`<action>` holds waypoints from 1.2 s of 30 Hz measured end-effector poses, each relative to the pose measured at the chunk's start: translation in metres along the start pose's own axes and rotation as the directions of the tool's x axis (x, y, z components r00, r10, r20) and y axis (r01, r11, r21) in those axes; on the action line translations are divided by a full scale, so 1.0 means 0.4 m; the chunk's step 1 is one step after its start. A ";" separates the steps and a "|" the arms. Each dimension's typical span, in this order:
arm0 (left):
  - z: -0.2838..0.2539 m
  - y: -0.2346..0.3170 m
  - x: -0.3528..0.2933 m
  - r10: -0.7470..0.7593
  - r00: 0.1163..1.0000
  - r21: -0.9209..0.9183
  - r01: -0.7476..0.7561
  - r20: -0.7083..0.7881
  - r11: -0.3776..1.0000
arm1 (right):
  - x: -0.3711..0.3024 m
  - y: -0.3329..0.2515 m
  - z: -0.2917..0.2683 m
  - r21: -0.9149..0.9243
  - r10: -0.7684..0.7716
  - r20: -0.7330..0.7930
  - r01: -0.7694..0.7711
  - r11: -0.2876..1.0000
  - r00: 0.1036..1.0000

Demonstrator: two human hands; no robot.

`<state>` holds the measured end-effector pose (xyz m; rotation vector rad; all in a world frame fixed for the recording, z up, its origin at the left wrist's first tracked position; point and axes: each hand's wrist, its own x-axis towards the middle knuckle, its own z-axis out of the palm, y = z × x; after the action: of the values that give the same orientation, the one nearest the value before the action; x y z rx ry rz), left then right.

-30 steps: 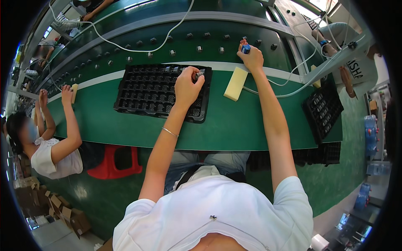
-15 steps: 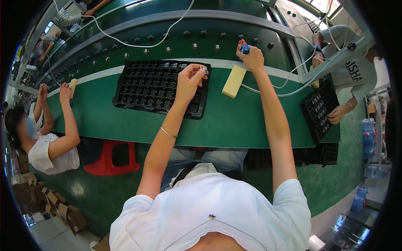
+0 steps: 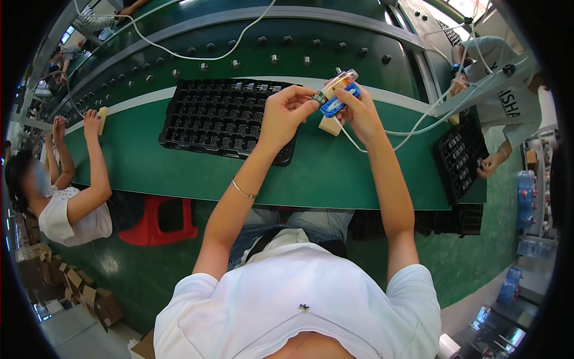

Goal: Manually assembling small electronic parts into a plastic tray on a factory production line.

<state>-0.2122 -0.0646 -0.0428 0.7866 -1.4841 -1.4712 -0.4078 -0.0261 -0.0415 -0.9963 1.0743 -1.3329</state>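
Both my hands meet above the green workbench (image 3: pixel 335 173). My right hand (image 3: pixel 354 109) grips a small blue tool (image 3: pixel 333 105) with a white cable trailing from it. My left hand (image 3: pixel 284 113) pinches a small clear and orange part (image 3: pixel 338 82) and holds it against the blue tool. Under the hands lies a cream block (image 3: pixel 328 125), mostly hidden. A black compartment tray (image 3: pixel 221 116) sits on the bench just left of my hands.
A seated person (image 3: pixel 69 197) works at the bench on my left, hand on a cream block (image 3: pixel 103 118). Another person (image 3: pixel 496 107) on the right handles a second black tray (image 3: pixel 457 155). White cables (image 3: pixel 197 57) cross the bench back. A red stool (image 3: pixel 158 224) stands below.
My left hand left the black tray and moved right to meet my right hand. My right hand pulled the blue tool back toward me, off the bench's far side. A person on the right came into view.
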 end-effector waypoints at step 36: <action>-0.123 -0.100 0.166 0.093 0.993 0.994 0.064 -0.072 0.086 | -0.075 0.066 -0.073 -0.816 -0.434 -0.233 0.068 0.574 0.870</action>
<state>-0.2012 -0.1492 -0.0763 1.6033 -2.3474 -0.0250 -0.4284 0.0055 -0.0733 -1.6186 2.0285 -1.3331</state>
